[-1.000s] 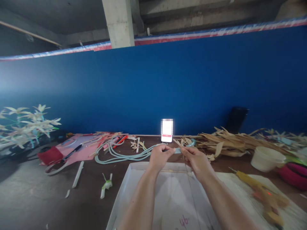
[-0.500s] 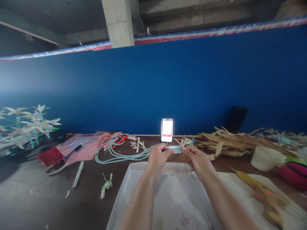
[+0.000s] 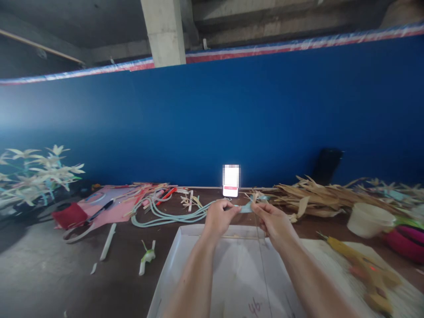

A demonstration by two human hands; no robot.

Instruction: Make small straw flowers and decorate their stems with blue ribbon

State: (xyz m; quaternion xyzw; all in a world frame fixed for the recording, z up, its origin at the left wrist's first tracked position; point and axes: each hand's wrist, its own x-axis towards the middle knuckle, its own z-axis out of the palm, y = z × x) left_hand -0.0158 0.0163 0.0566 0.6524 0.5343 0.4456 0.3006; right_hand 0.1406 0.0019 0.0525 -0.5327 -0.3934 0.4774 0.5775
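Observation:
My left hand (image 3: 219,217) and my right hand (image 3: 270,220) are raised over the far end of a white tray (image 3: 172,274). Both pinch a light blue strip (image 3: 245,207) that runs between them. The right fingers also pinch a thin stick (image 3: 261,256) that hangs down over the tray, with dried leaf bits at its top by the strip. A loose coil of the same pale blue strip (image 3: 168,214) lies on the brown table to the left.
A lit phone (image 3: 231,180) leans on the blue wall. Dried leaves (image 3: 324,196) are piled at right, with a white cup (image 3: 369,220), a pink object (image 3: 406,240) and a yellow glue gun (image 3: 361,265). Pink sheet (image 3: 109,205) and leaf flowers (image 3: 33,174) are at left.
Both hands rose slightly and the right fingers shifted along the blue strip; everything on the table stayed put.

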